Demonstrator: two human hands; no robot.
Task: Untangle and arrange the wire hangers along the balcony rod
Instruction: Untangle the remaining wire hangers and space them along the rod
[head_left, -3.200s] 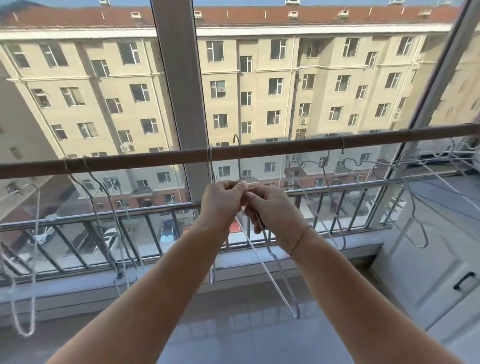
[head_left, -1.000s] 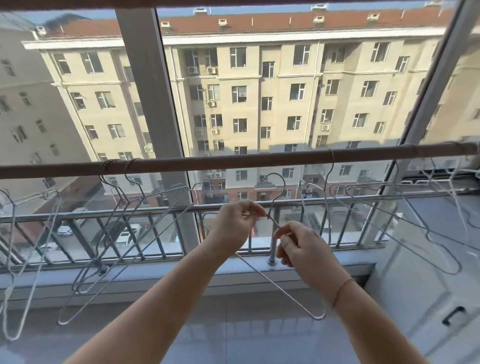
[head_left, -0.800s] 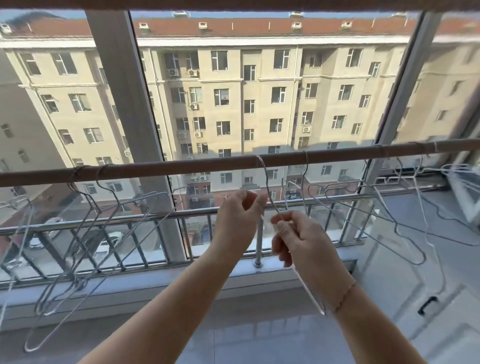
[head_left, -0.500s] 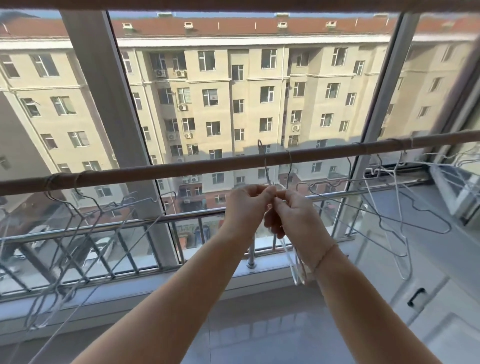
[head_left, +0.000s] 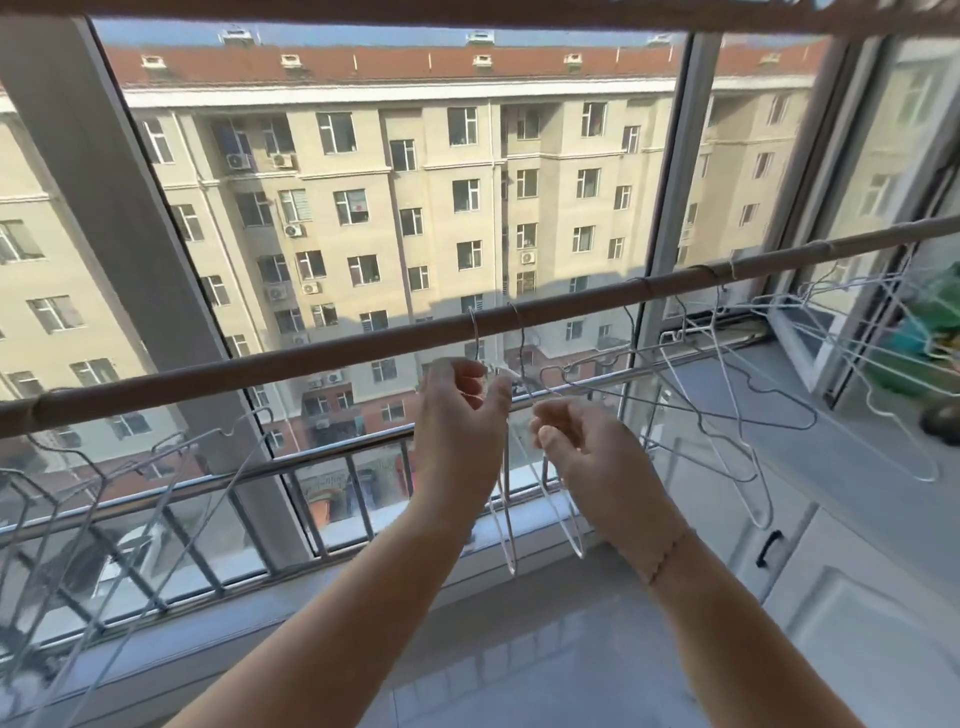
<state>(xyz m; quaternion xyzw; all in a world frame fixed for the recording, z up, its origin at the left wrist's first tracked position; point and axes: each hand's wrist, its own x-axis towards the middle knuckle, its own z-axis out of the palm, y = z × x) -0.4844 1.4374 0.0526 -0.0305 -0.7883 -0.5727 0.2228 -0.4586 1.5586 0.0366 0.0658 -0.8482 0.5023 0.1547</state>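
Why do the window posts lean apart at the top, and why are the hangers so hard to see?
Head view: the wide-angle lens, tilted downward, splays the window posts; the wire hangers fade against the bright sunlit building, softest at the left edge.

A beige apartment block (head_left: 415, 208) with a red roof (head_left: 389, 65) and air conditioners (head_left: 238, 161) fills the window. A grey post (head_left: 104, 208) divides the glass. Below runs a metal railing (head_left: 322, 452). At right stands a white cabinet (head_left: 857, 597) with a black handle (head_left: 769, 548).
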